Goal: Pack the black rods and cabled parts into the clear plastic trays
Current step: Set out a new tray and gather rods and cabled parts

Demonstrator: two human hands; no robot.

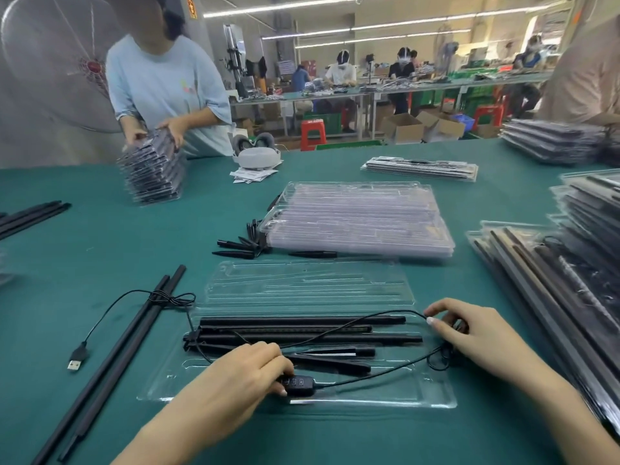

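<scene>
- I see a factory hall with other workers at long benches, and one person across my green table (100, 250) handling a stack of filled trays (152, 169).
- An empty-tray stack (359, 219) sits mid-table; packed trays (570, 270) are heaped at my right.
- The open clear tray (432, 394) lies just before me, with several black rods (302, 330) in its channels.
- Two loose rods (110, 360) lie left of it, tied by the cable (110, 307) that ends in a USB plug (76, 360).
- My right hand (483, 333) pinches the cable loop at the tray's right end.
- My left hand (241, 374) is closed narrowly on the inline controller (297, 384).
- Risk, as I judge it: the slack cable could snag a rod and lift it from its channel, or be trapped when the lid shuts.
</scene>
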